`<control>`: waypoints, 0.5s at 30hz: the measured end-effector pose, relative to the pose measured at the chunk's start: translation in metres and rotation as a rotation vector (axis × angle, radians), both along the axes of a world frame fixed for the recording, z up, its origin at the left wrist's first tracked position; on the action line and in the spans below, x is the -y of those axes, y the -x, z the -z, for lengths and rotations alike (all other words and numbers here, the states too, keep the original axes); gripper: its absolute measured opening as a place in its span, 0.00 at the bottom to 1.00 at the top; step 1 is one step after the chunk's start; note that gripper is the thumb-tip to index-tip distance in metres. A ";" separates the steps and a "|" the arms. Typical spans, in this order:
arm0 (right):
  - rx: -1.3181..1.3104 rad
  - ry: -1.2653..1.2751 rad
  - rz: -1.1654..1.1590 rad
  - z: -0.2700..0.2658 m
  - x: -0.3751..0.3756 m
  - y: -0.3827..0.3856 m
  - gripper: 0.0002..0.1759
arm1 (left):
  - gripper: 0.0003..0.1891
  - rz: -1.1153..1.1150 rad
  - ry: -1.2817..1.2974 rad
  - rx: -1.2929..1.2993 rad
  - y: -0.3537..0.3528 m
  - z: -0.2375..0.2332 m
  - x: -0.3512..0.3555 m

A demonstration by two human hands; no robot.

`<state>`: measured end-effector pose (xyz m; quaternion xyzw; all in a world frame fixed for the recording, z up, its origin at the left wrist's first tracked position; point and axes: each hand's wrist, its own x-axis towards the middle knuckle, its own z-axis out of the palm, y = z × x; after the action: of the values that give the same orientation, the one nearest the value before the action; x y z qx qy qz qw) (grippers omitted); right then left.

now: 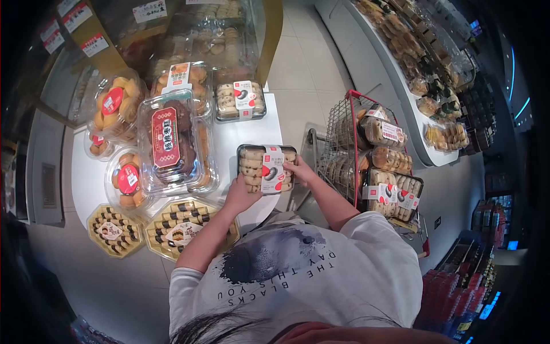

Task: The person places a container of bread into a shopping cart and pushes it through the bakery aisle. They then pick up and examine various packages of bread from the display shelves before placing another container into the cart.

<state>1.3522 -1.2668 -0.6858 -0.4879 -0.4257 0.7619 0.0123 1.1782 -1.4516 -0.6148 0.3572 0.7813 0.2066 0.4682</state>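
Right now I am holding the cookie box (252,167) at the near edge of the tabletop (229,135), my left grip (240,196) and right grip (301,170) pinching its opposite sides, beside the shopping cart (344,129).

You're looking at a clear plastic cookie box (266,168) with a red-and-white label band, lying flat and closed at the white counter's (229,135) near edge.

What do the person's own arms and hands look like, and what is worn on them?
Both arms are bare below the short white sleeves of a printed T-shirt. The left hand and right hand are bare: no gloves, and no watch or ring shows.
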 end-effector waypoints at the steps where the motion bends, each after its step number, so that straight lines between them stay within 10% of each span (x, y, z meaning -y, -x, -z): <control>1: -0.055 -0.010 0.059 -0.019 -0.007 -0.004 0.35 | 0.46 0.015 -0.139 -0.152 -0.007 -0.008 0.002; 8: -0.792 -0.029 0.363 -0.064 -0.005 -0.025 0.35 | 0.37 0.096 -0.779 -0.447 -0.009 -0.090 0.001; 15: -0.976 0.418 0.309 -0.074 0.029 -0.022 0.33 | 0.23 0.492 -1.260 -0.557 -0.029 -0.130 0.025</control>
<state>1.3743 -1.2958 -0.6122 -0.1272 -0.1340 0.9572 0.2227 1.2072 -1.4762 -0.4847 0.7633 0.5014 0.4073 -0.0093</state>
